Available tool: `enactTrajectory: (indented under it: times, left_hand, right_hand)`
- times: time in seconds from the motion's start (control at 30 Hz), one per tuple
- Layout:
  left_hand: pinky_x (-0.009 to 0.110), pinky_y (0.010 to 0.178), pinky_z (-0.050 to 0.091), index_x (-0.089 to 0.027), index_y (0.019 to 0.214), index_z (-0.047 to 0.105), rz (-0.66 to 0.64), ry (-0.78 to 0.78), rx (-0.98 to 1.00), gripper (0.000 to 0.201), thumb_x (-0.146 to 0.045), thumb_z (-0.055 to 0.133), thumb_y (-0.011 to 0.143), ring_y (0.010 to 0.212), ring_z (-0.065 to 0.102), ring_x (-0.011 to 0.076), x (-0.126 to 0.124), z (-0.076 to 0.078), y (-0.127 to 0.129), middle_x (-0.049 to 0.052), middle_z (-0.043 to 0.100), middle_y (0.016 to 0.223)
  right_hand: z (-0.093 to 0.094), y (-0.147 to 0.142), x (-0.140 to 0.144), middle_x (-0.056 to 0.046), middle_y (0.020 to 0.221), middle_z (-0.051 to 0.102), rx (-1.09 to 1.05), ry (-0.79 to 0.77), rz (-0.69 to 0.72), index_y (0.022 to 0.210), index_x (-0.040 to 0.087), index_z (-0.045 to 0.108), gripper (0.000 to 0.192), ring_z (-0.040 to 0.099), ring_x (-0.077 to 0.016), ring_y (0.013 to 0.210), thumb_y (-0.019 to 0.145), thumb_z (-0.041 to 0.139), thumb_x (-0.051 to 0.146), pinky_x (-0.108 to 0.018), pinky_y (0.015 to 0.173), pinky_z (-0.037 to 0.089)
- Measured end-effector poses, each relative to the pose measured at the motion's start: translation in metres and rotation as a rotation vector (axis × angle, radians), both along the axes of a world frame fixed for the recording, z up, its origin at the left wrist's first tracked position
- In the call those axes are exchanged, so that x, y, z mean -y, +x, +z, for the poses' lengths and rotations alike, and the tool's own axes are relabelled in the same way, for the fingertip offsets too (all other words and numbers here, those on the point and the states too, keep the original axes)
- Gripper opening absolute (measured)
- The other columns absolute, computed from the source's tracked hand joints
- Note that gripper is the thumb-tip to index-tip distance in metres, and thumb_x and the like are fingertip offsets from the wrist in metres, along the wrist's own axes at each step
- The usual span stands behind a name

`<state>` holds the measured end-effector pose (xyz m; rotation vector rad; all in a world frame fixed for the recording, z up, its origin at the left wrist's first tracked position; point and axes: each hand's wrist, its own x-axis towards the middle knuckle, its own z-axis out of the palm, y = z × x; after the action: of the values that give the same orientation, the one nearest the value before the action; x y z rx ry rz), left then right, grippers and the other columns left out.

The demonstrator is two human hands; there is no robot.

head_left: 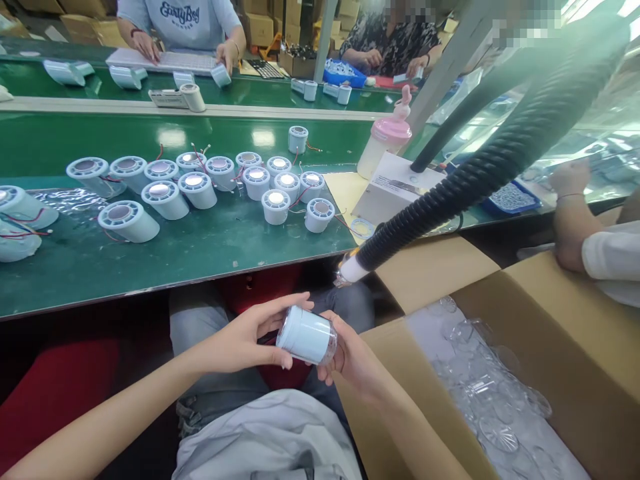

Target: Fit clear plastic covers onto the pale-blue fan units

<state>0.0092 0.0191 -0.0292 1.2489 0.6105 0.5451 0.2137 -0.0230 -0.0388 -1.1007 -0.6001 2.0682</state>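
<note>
A pale blue cylinder (306,335) with a clear plastic end lies on its side between my two hands, above my lap. My left hand (250,337) grips its left end with thumb below and fingers on top. My right hand (350,357) cups its right, clear end from beneath. Just above them the white nozzle (350,270) of a black ribbed hose (475,173) points down toward the cylinder without touching it.
Several similar pale cylinders (200,190) with red wires stand on the green bench (200,247). An open cardboard box (500,400) of clear plastic caps sits at my right. A pink-lidded bottle (385,140) and a white box (395,190) stand behind. Other people's arms (575,220) work nearby.
</note>
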Motion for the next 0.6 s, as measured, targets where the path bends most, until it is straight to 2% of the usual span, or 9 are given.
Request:
enactTrajectory:
  times: [0.17,0.37,0.5,0.6]
  left_hand:
    - [0.038,0.098,0.044,-0.025,0.137,0.045,0.042,-0.112,0.188,0.074,-0.022,0.078,0.071,0.122,0.051,0.0286,-0.029,-0.019,0.024,0.014,0.049,0.139]
    - [0.038,0.104,0.038,-0.022,0.137,0.045,0.028,-0.055,0.136,0.072,-0.022,0.077,0.072,0.129,0.044,0.0274,-0.06,-0.031,0.046,0.012,0.05,0.139]
    - [0.04,0.106,0.036,-0.02,0.138,0.042,0.003,-0.039,0.114,0.074,-0.022,0.076,0.072,0.128,0.045,0.0279,-0.068,-0.03,0.047,0.013,0.049,0.139]
    - [0.041,0.106,0.036,-0.018,0.136,0.044,-0.017,-0.024,0.081,0.07,-0.021,0.075,0.074,0.125,0.049,0.0259,-0.066,-0.021,0.042,0.013,0.052,0.135]
  right_hand:
    - [-0.023,-0.001,-0.009,-0.005,0.058,0.068,-0.116,-0.066,-0.203,0.089,0.018,0.052,0.041,0.054,-0.0099,0.038,0.082,0.05,0.058,-0.015,0.036,0.036]
    - [-0.044,-0.001,-0.026,-0.004,0.058,0.066,-0.145,-0.041,-0.332,0.091,0.015,0.057,0.045,0.05,-0.0086,0.04,0.088,0.037,0.055,-0.016,0.039,0.033]
    - [-0.046,-0.001,-0.033,-0.003,0.058,0.066,-0.138,-0.012,-0.35,0.09,0.016,0.058,0.046,0.051,-0.009,0.042,0.085,0.041,0.059,-0.016,0.039,0.035]
    - [-0.041,0.0,-0.033,-0.003,0.056,0.065,-0.102,0.015,-0.308,0.086,0.015,0.058,0.05,0.05,-0.0081,0.039,0.08,0.046,0.063,-0.016,0.038,0.036]
